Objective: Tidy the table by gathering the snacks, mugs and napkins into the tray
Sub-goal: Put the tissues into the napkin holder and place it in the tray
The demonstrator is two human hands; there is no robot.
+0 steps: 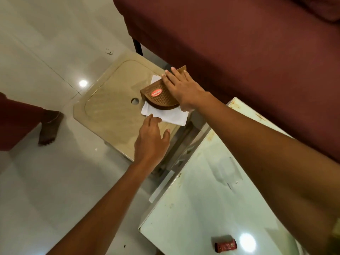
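1. The right hand [181, 91] is pressing flat, grip wide, on the brown napkin holder [159, 97] and white napkins [173, 116] lying in the beige tray [108, 100].
2. The left hand [151, 139] is hovering, grip wide and empty, beside the napkins.
3. A red snack wrapper [226, 245] is waiting on the glass tabletop [202, 208]; no mugs are showing.

Both arms are bare from the lowest visible part down to the wrists, with no sleeve, watch, bracelet or ring showing on either. The left hand [150, 138] is slender, with long fingers and short, pale nails. The right hand [182, 89] is broader in view, its nails likewise short and plain. At the 9 o'clock edge, a dark red trouser leg [16, 122] and a brown shoe [49, 127] show.
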